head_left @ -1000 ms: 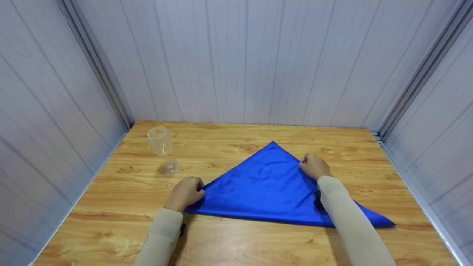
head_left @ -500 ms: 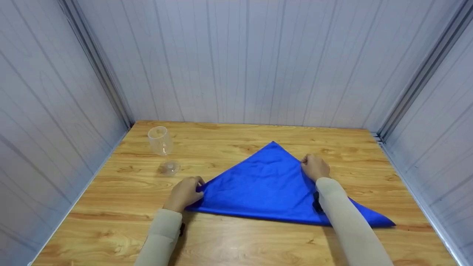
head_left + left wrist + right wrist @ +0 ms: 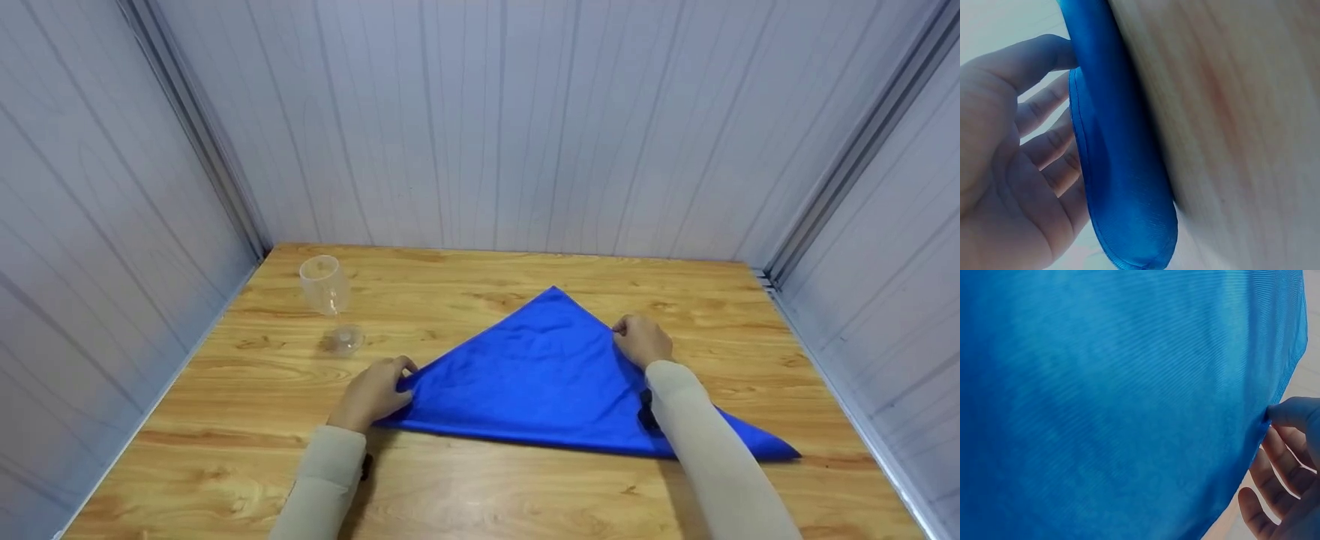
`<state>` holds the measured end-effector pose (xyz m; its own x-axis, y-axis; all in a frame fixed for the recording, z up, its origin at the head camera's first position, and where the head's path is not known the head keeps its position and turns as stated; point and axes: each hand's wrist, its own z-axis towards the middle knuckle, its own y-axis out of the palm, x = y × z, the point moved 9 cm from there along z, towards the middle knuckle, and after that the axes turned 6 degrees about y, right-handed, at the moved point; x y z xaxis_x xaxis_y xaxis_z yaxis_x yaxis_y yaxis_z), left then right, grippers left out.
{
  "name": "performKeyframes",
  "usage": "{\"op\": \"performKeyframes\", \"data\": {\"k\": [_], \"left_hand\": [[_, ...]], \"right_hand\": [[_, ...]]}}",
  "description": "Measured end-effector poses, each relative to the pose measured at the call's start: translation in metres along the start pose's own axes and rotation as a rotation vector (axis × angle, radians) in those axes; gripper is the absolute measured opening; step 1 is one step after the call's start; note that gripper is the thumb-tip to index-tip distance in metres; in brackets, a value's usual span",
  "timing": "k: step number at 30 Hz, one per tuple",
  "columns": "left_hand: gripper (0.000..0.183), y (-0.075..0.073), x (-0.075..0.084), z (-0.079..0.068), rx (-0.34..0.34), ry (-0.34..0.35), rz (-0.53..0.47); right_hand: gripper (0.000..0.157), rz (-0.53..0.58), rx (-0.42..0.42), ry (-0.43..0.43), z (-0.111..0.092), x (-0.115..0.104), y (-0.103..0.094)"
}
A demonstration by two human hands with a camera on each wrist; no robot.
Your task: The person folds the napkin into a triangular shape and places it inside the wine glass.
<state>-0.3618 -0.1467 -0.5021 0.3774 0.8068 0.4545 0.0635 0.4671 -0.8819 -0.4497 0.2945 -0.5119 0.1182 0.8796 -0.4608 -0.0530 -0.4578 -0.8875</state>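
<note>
A shiny blue cloth [image 3: 525,375] lies folded in a triangle, with its peak toward the back wall and its long fold toward the person. At its left corner is my left hand [image 3: 373,394]. The left wrist view shows that thumb on the rolled blue cloth [image 3: 1123,140] and the fingers reaching behind its stitched edge. Farther back, my right hand [image 3: 643,341] pinches the right slanting edge. In the right wrist view, thumb and forefinger of the right hand [image 3: 1292,455] meet at the hem, while the other fingers are spaced apart beside it.
A clear stemmed glass [image 3: 325,289] stands upright at the back left of the wooden table [image 3: 480,495], behind the left hand. Pale panelled walls [image 3: 480,127] close in the back and both sides. The cloth's right corner passes beneath the right forearm [image 3: 705,435].
My left thumb and forefinger have spread a little apart at the cloth's left corner. The right hand has shifted very slightly to the right along with the edge. The glass has stayed put.
</note>
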Motion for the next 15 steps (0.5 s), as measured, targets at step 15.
{"op": "performKeyframes", "data": {"k": [15], "left_hand": [[0.035,0.000,0.028,-0.004,0.025,0.127,0.133]], "right_hand": [[0.023,0.022,-0.042,-0.050,-0.006,0.001,-0.002]]}}
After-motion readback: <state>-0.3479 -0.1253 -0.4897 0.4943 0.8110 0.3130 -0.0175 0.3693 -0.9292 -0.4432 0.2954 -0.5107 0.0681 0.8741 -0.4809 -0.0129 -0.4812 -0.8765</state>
